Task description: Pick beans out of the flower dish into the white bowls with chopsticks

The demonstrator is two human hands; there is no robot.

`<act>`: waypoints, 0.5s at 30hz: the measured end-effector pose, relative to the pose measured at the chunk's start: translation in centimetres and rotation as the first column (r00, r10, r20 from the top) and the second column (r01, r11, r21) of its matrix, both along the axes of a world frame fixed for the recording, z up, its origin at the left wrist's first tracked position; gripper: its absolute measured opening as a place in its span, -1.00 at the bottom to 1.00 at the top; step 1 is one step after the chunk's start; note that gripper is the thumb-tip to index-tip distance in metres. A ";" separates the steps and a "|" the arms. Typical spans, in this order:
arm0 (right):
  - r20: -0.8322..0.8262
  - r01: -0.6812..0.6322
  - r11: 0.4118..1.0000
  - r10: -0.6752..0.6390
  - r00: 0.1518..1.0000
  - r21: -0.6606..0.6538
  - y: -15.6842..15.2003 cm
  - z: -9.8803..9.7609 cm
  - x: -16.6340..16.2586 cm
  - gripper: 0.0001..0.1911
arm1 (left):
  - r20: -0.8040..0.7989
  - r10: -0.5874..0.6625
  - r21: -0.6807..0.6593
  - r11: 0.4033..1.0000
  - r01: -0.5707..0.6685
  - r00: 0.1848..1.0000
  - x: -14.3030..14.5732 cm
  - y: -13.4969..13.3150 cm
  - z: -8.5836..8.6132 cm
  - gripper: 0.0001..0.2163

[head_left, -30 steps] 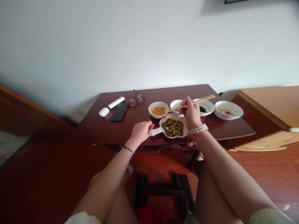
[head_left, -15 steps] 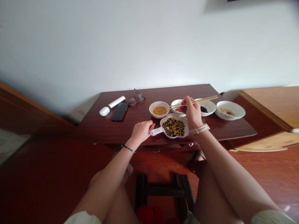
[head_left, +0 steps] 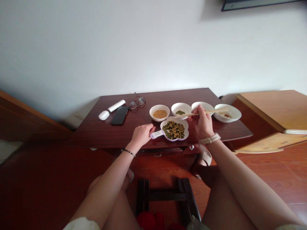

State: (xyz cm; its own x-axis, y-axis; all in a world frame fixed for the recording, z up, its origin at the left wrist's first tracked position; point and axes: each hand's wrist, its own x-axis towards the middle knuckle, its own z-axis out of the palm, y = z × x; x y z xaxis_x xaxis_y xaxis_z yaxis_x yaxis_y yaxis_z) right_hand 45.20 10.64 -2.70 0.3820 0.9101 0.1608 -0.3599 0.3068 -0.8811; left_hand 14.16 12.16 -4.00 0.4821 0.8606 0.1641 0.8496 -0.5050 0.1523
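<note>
Two wooden chopsticks [head_left: 185, 115] are running through my right hand [head_left: 203, 123], whose fingers are gripping them as it is hovering at 3 o'clock from the lobed dish [head_left: 186, 128]. Their thin tips are pointing toward 9 o'clock, showing by the far rim of that dish; I cannot tell whether they are touching anything. The dish is standing near the front edge of the dark table [head_left: 137, 118], holding a mix of yellow, black and green beans [head_left: 176, 129], and its labelled handle [head_left: 157, 134] is reaching out between 8 and 9 o'clock. There my left hand [head_left: 142, 134] is resting with curled fingers at the handle's end, but I cannot tell whether they are closing on it or only touching it. Around the dish, a bowl of yellow beans [head_left: 159, 108] is standing at 11 o'clock and a bowl of green beans [head_left: 181, 106] at 1, both just beside it. My right hand is partly covering a third bowl [head_left: 207, 106] at 2 o'clock, and a fourth bowl [head_left: 236, 112], with pale and reddish bits, is standing between 2 and 3. Well apart, glasses [head_left: 133, 105] are lying at 10 o'clock, with a black phone [head_left: 119, 115] and a rounded white case [head_left: 104, 115] between 9 and 10. I am wearing a pale watch [head_left: 210, 138] on my right wrist.
</note>
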 end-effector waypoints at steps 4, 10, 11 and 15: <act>-0.059 0.009 1.000 -0.010 0.998 -0.015 -0.9 -1.4 1.4 -0.42 | -0.010 0.004 0.009 1.000 -0.004 1.000 0.1 0.1 0.0 -0.63; -0.001 -0.005 0.999 0.005 1.000 -0.038 -2.5 -3.1 2.6 -0.41 | -0.014 0.018 0.029 0.999 -0.018 1.000 0.3 0.0 0.2 -0.64; 0.007 -0.008 0.999 0.008 1.000 -0.034 -2.7 -3.3 2.7 -0.41 | -0.013 0.021 0.033 0.999 -0.021 1.000 0.3 0.0 0.2 -0.64; 0.026 0.004 1.000 -0.004 1.000 -0.006 -2.7 -3.8 3.0 -0.41 | -0.009 0.035 0.041 0.999 -0.035 0.999 0.4 -0.1 0.2 -0.64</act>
State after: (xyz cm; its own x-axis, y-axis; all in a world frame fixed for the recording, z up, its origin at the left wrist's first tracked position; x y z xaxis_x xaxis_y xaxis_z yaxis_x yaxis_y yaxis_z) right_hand 48.18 7.89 -6.52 0.3813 0.9096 0.1649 -0.3355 0.3024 -0.8922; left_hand 14.52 12.10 -3.80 0.4537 0.8695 0.1952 0.8681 -0.4807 0.1237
